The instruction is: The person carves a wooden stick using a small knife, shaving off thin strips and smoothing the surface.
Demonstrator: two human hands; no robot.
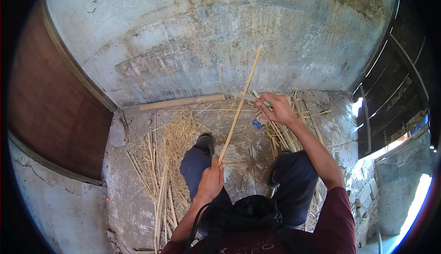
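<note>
A long, thin strip of wood or bamboo slants up and away in front of me. My left hand is closed round its near end, just above my left knee. My right hand grips a knife with a green handle. The knife's blade points left and lies across the strip, a little past its middle. A small sliver seems to stand off the strip at the blade. The strip's far end rises free in front of the wall.
Pale shavings and split strips cover the floor at left. More strips lie at right, beside a small blue packet. A round pole rests along the stained wall. A brown door panel stands at left, dark boards at right.
</note>
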